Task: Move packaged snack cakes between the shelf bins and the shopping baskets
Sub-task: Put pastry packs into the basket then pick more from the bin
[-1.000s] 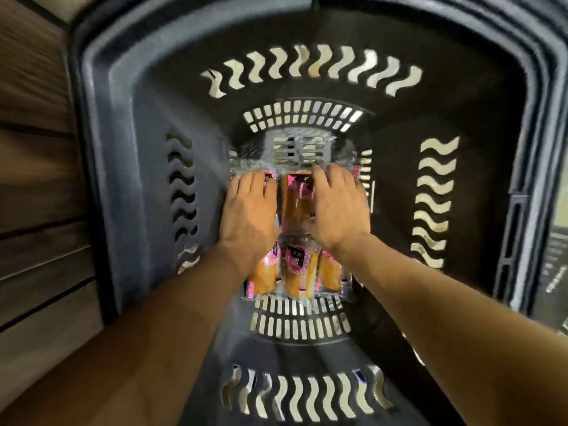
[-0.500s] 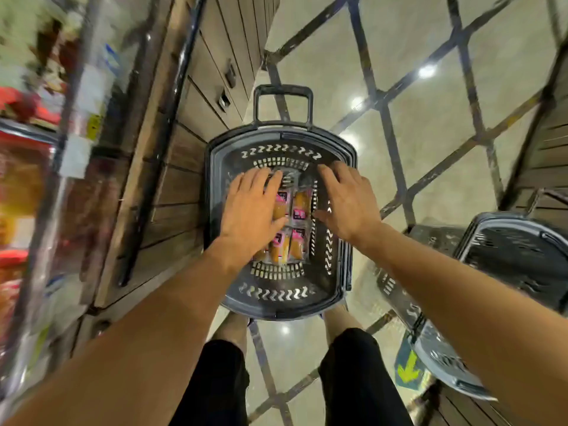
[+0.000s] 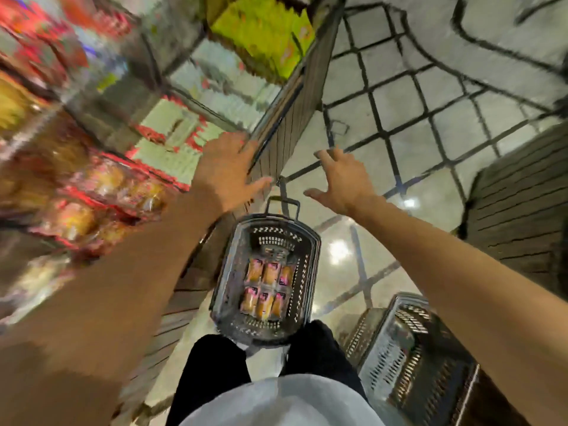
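Observation:
A dark shopping basket stands on the floor in front of my legs. Several packaged snack cakes lie in two rows on its bottom, orange with pink labels. My left hand hovers high above the basket, fingers spread and empty, near the shelf's wooden end panel. My right hand is raised beside it, fingers spread, holding nothing. Blurred shelf bins of packaged cakes are at the left.
A second dark basket stands on the floor at the lower right. A wooden slatted shelf side rises at the centre, another wooden unit at the right. Tiled floor lies beyond.
Both hands left the cakes in the basket and rose well above it, empty. The view lifted and swung toward the shelf at the left.

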